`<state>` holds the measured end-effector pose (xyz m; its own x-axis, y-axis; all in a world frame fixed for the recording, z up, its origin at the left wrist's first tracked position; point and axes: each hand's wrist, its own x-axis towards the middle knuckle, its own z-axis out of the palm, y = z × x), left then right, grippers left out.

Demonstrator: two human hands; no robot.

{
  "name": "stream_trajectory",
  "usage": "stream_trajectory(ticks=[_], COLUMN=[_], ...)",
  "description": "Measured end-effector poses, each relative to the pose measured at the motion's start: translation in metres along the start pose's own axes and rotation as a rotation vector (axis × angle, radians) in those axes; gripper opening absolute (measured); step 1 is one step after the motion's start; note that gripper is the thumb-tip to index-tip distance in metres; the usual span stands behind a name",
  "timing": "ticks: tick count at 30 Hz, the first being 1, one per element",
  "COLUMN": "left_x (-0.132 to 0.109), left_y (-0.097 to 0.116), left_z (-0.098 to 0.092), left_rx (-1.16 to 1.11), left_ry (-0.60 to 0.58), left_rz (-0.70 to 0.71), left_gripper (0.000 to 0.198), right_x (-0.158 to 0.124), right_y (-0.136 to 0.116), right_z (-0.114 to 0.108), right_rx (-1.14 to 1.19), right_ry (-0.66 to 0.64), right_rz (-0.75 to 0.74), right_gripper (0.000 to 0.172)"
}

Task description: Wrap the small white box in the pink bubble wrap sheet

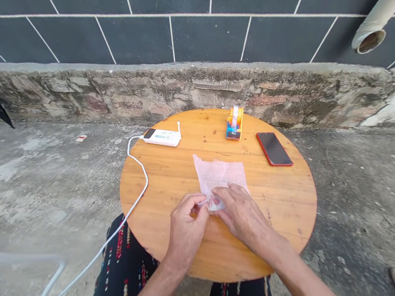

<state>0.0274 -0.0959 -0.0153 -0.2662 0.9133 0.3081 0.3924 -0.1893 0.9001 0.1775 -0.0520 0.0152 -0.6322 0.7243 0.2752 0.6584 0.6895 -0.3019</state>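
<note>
A thin pinkish-white sheet (221, 173) lies flat in the middle of a round wooden table (283, 205). Both my hands meet at its near edge. My left hand (187, 230) pinches the edge with thumb and fingers curled. My right hand (242, 213) presses its fingers down on the same edge, over a small folded or rolled part with a reddish spot that I cannot make out clearly.
A white power bank (162, 137) with a white cable (140, 167) running off the left sits at the table's back. An orange tape dispenser (234, 123) and a red-cased phone (274, 148) lie back right. Beyond are concrete floor, a stone ledge and a pipe (377, 19).
</note>
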Motion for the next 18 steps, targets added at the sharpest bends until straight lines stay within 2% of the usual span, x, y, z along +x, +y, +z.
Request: stream_trajectory(ticks=[4,8,11,14,18], left_x=[-0.001,0.002,0.004,0.003,0.001], left_y=[-0.002,-0.004,-0.004,-0.002,-0.003], left_z=[0.006,0.009,0.005,-0.003,-0.008], left_rx=[0.111,0.223,0.254,0.239,0.212], left_ry=[0.033,-0.01,-0.091,-0.179,-0.204], left_rz=[0.25,0.425,0.483,0.479,0.49], left_gripper=[0.018,0.021,0.02,0.023,0.032], right_x=[-0.002,-0.002,-0.002,-0.003,-0.002], right_y=[0.0,0.002,0.005,0.007,0.008], right_z=[0.002,0.003,0.005,0.006,0.005], right_rx=[-0.001,0.006,0.015,0.024,0.037], right_ry=[0.019,0.006,-0.005,0.0,-0.007], right_rz=[0.021,0.036,0.05,0.03,0.033], right_gripper=[0.056,0.062,0.063,0.059,0.059])
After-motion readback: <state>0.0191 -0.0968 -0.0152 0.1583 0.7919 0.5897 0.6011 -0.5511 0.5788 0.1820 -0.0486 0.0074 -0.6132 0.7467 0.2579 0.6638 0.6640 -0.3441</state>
